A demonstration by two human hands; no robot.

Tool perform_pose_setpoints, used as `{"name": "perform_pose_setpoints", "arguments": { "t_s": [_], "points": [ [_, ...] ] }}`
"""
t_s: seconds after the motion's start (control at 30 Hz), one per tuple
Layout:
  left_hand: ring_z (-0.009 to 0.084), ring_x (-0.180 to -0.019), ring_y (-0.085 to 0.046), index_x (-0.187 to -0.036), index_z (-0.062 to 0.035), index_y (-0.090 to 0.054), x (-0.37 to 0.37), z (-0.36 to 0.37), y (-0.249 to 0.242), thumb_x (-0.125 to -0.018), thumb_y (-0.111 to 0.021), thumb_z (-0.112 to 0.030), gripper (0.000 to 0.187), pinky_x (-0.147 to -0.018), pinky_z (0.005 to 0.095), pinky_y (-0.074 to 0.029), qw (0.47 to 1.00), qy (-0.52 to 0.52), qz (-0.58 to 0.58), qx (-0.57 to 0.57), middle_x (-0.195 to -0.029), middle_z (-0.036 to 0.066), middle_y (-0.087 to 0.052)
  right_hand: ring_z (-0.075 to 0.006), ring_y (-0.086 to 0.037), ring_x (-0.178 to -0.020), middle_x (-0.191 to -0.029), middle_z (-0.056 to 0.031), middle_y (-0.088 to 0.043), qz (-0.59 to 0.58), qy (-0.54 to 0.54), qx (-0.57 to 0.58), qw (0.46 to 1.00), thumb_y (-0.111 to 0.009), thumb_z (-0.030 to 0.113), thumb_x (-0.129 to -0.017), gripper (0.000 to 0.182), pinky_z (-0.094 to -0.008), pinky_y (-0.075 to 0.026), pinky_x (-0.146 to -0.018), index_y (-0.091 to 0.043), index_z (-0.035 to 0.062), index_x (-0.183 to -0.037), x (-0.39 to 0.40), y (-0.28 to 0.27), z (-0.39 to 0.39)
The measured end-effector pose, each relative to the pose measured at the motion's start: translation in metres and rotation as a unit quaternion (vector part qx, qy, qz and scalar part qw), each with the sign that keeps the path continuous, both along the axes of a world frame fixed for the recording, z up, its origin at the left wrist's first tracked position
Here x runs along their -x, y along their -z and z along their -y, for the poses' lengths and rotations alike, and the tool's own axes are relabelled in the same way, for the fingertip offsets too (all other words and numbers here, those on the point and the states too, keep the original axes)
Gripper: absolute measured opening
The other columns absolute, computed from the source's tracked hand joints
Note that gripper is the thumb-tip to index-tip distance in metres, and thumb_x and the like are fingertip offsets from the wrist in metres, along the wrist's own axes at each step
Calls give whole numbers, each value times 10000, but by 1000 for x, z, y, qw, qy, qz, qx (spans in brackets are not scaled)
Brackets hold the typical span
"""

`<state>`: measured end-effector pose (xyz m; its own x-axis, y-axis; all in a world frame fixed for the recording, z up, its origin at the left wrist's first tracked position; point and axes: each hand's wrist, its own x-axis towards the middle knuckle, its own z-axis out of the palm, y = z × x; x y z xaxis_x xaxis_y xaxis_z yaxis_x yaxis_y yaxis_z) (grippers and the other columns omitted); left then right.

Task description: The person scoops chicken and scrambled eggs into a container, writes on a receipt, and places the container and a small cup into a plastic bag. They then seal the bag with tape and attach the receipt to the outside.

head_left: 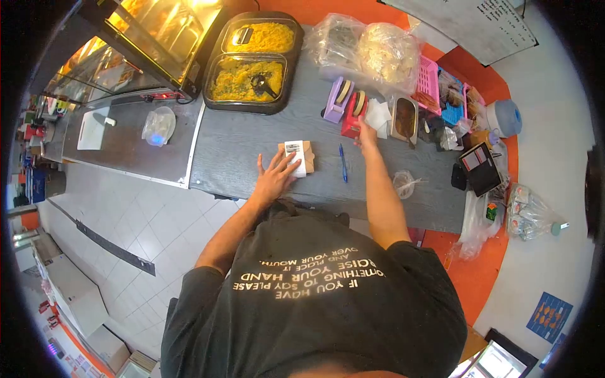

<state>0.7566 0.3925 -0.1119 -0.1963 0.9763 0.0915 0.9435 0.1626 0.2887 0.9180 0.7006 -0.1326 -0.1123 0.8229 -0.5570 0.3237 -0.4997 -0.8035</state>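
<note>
My left hand (275,179) lies with its fingers spread over a white printed slip (293,151) on a small brown cardboard box (309,159). The slip hangs past the box's near edge. My right hand (366,136) reaches forward, its fingers closed at the near end of a red tape dispenser (350,128). Any strip of tape between those fingers is too thin to make out. Beside that dispenser, on its left, stands a purple tape dispenser (335,107). A blue pen (343,165) rests on the grey counter between my hands.
A black tray (212,94) with two pans of yellow food stands at the back left. Behind the dispensers are bagged containers (387,53) and a pink basket (428,79). A metal pan (404,116), a small plastic bag (405,184) and a black device (481,167) occupy the right side.
</note>
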Motion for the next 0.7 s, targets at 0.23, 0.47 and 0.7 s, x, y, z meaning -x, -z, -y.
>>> {"name": "perform_pose_setpoints", "arguments": {
  "t_s": [0.23,0.47,0.7],
  "points": [
    [200,-1403,-305,-1325,-342,-555,10,-4,1,-843,-681,-310,499,-1067,700,-118,1000,3,8,1,-1487,-29,-386,-144,-554,-745,-869,-35,-647,-278,82,15,957,-756,209,-800,167,-262,-452,-635,-704,69,-875,-13,50,18],
    [290,-1404,-279,-1289,-334,-593,18,-8,6,-839,-699,-317,462,-1054,692,-124,999,32,37,-16,-1470,72,-375,-388,-587,-788,-836,-212,-636,248,-80,-523,811,-730,75,-712,134,-483,-477,-718,-663,-41,-707,-6,39,30],
    [292,-1401,-272,-1275,-338,-602,26,-10,4,-823,-711,-333,465,-1047,693,-147,998,41,39,-6,-1465,62,-374,-248,-617,-775,-886,-127,-691,91,103,5,991,-809,248,-686,311,-411,-489,-674,-722,-20,-818,-10,46,28]
  ]
}}
